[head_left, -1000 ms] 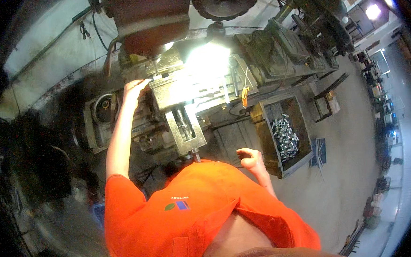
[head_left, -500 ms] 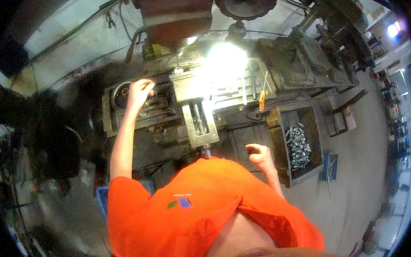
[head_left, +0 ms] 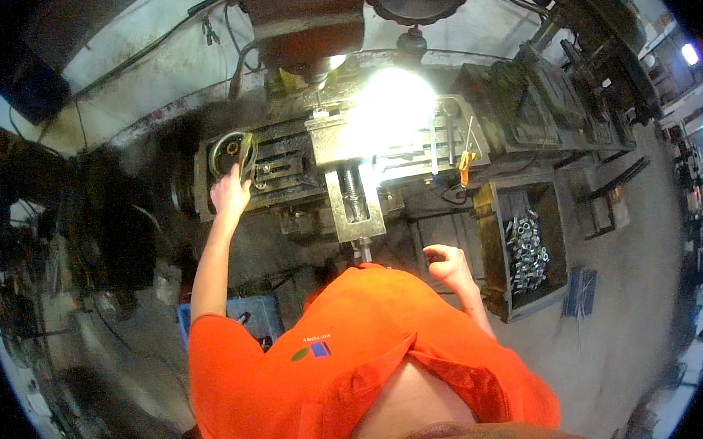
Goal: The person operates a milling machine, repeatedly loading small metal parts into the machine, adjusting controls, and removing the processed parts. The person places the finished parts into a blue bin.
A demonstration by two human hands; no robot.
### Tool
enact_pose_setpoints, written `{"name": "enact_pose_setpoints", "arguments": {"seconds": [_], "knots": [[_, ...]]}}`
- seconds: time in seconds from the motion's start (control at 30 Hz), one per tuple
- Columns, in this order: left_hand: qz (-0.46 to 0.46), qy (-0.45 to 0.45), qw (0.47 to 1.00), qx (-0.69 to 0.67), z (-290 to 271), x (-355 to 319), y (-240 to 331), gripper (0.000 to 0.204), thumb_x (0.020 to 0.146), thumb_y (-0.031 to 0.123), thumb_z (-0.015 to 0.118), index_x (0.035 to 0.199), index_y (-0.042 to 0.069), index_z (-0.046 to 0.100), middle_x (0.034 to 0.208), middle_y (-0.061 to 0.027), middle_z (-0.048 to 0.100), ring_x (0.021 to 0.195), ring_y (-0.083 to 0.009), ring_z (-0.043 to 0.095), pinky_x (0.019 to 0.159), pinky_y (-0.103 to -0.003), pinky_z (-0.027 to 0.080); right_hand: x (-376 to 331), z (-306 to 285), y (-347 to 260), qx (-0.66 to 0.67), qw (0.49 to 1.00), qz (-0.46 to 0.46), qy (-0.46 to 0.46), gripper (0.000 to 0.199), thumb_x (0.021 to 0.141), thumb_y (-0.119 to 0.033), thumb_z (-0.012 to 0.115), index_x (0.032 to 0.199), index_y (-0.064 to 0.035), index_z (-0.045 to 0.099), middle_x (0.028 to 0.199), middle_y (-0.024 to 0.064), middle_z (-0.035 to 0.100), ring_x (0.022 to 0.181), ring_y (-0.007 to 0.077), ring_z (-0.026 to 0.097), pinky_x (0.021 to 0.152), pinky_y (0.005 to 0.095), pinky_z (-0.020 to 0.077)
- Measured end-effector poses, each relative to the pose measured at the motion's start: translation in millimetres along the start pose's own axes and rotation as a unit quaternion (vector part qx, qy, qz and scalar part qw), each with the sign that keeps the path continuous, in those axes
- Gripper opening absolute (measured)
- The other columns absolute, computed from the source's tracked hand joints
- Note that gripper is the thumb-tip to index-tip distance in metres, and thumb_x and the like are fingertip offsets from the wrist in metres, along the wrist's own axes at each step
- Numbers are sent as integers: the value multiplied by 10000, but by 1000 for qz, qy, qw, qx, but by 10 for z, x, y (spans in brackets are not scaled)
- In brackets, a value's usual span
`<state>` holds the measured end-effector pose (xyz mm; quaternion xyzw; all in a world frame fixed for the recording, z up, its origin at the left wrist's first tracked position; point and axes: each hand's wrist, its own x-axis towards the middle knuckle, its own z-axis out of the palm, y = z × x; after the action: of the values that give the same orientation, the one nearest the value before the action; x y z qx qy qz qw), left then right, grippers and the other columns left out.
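My left hand (head_left: 231, 193) reaches over the left end of the machine table (head_left: 281, 193), with a finger stretched toward a round bowl (head_left: 248, 137). A yellowish ring shape shows in the bowl, and a slim brownish piece lies by its right side; its kind is unclear. No held object is visible in this hand. My right hand (head_left: 448, 267) is curled in front of my body, right of the vise (head_left: 378, 218). A dark spot shows between its thumb and fingers, too small to name. Above the vise jaws hangs the machine's spindle (head_left: 318, 83).
A bright lamp (head_left: 394, 100) glares over the table. An orange-handled tool (head_left: 466, 168) rests at its right front. A bin (head_left: 493, 251) holds many small metal parts (head_left: 527, 257). A blue crate (head_left: 187, 316) stands at lower left, and a blue piece (head_left: 581, 292) lies beyond the bin.
My left hand has come down and toward me, from above the bowl's right side to its near edge, one finger extending. The view has shifted slightly; my right hand stays curled.
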<state>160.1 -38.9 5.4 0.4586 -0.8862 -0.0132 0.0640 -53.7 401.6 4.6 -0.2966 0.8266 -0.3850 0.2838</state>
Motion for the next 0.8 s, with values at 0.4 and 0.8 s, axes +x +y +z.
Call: {"name": "enact_pose_setpoints", "arguments": {"seconds": [0.4,0.8], "knots": [[40,168,897,-407,-352,193,736,218,859,151,533,971,-14,620,667,-67,558,579,-125,510,547,-265,400,-105,-52,155,8,1000,1,26,375,607,-82,533,959,-1,633,902,166,644,859,227,625,772,291,475],[99,217,899,-368,-230,374,1136,194,828,133,558,925,-17,634,728,-141,629,619,-181,582,597,-297,443,-225,-40,197,1,999,11,41,369,611,-67,522,955,1,636,868,156,654,825,205,635,737,279,480]]}}
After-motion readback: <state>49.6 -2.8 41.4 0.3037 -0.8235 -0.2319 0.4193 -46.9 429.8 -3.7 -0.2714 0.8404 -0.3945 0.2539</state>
